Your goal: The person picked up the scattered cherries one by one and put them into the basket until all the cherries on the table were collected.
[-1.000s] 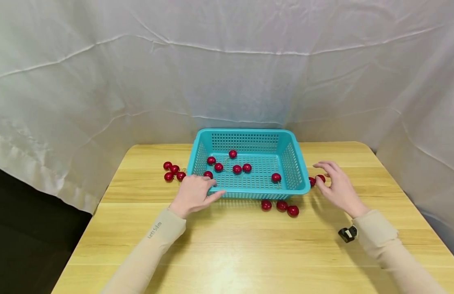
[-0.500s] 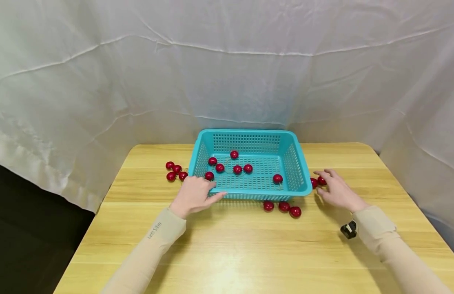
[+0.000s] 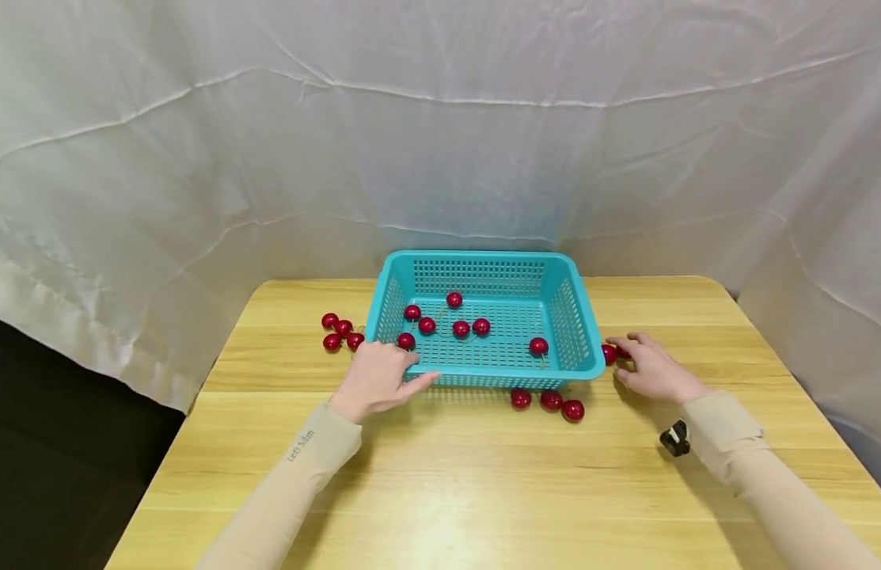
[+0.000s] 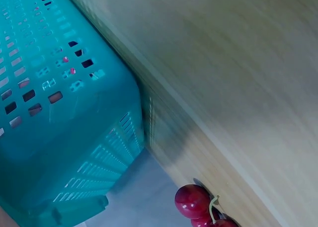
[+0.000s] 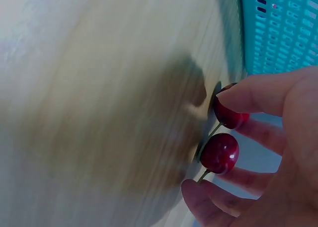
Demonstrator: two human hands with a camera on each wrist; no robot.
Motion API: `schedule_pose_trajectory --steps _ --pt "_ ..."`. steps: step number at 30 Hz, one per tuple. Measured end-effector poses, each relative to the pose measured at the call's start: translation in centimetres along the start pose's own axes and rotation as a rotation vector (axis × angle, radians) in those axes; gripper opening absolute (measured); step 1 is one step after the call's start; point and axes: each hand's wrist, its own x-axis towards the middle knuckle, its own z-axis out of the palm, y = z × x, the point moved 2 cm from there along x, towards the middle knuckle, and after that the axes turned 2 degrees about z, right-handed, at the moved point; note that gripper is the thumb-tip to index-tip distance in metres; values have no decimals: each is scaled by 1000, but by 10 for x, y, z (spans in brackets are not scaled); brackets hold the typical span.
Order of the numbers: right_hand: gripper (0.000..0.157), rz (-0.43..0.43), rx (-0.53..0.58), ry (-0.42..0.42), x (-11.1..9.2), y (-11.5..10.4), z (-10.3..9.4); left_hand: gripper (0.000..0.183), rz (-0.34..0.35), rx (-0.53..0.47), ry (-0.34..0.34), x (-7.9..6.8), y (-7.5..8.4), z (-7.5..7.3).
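Your left hand (image 3: 376, 376) holds the near-left corner of the turquoise basket (image 3: 476, 255), fingers over the rim and thumb stretched along the near side. Your right hand (image 3: 654, 370) is down beside the basket's right end, its fingers and thumb bent about two cherries (image 5: 219, 153) on the table (image 3: 468, 483). In the right wrist view your thumb overlaps the cherry nearer the basket, and a fingertip lies by the stem of the other; whether you have clasped either one, I cannot tell. Seven cherries (image 3: 461, 329) lie inside the basket, most towards its left half, with one off near the right end. You have four cherries (image 3: 332, 342) bunched on the table to the left of the basket (the left wrist view catches part of that bunch, a pale curved stem among them). Three cherries (image 3: 551, 400) sit just in front of the basket, near its right corner. Both your arms wear beige sleeves (image 3: 315, 451), and a small black device (image 3: 675, 438) shows at the right cuff. Behind the table hangs pale, creased cloth (image 3: 454, 158).
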Motion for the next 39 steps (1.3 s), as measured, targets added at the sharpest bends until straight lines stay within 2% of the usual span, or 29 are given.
schedule_pose_trajectory --steps 7,12,26,33,39 --pt "56 -10 -4 12 -4 4 2 64 1 13 6 0 0 1" --pt "55 -9 -14 15 -6 8 3 60 -9 21 -3 0 0 2" --pt "24 -10 -15 29 -14 9 2 59 -4 25 14 0 0 2" --pt "20 -35 -13 40 -14 9 1 59 -9 21 19 0 0 2" --pt "21 -55 29 21 -12 4 -8 62 -6 20 21 -1 0 2"
